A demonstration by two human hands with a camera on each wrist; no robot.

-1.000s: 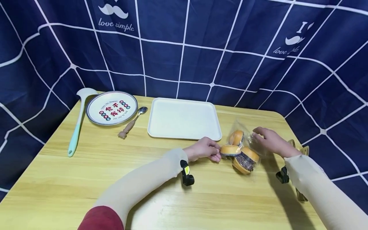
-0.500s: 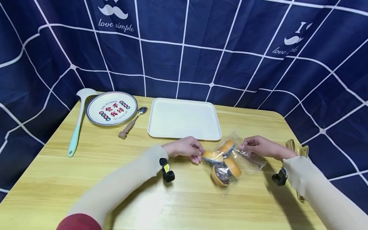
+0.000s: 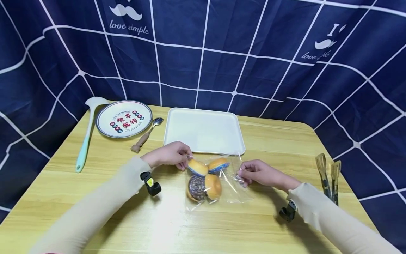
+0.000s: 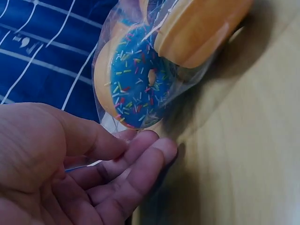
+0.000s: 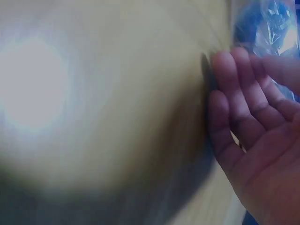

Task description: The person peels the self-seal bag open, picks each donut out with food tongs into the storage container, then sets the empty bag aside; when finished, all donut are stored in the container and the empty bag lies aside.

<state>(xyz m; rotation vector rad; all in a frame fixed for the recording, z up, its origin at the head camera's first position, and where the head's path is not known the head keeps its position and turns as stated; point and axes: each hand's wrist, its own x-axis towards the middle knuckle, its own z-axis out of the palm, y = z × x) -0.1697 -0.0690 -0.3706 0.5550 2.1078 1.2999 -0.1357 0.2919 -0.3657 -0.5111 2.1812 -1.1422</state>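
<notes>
A clear plastic bag [image 3: 233,192] hangs stretched between both hands, low over the table in front of the tray. Inside are several doughnuts, among them a dark-topped doughnut [image 3: 196,188] and, in the left wrist view, a blue-iced doughnut [image 4: 136,84] with coloured sprinkles. At the bag's upper left corner, the left hand [image 3: 171,154] pinches the plastic between thumb and fingertips. The right hand [image 3: 258,173] pinches the loose plastic on the bag's right side, away from the doughnuts. In the right wrist view, part of the bag shows beyond the fingers.
A white tray [image 3: 203,130] lies behind the bag. Left of it are a spoon [image 3: 144,139], a printed plate [image 3: 123,128] and a ladle [image 3: 85,144]. Slotted tongs [image 3: 323,173] lie at the right, partly behind the right sleeve. A blue checked curtain [image 3: 177,63] borders the table.
Both hands have carried the bag of doughnuts left across the table, from the right of the tray to in front of it. The doughnuts have turned and shifted within the bag.
</notes>
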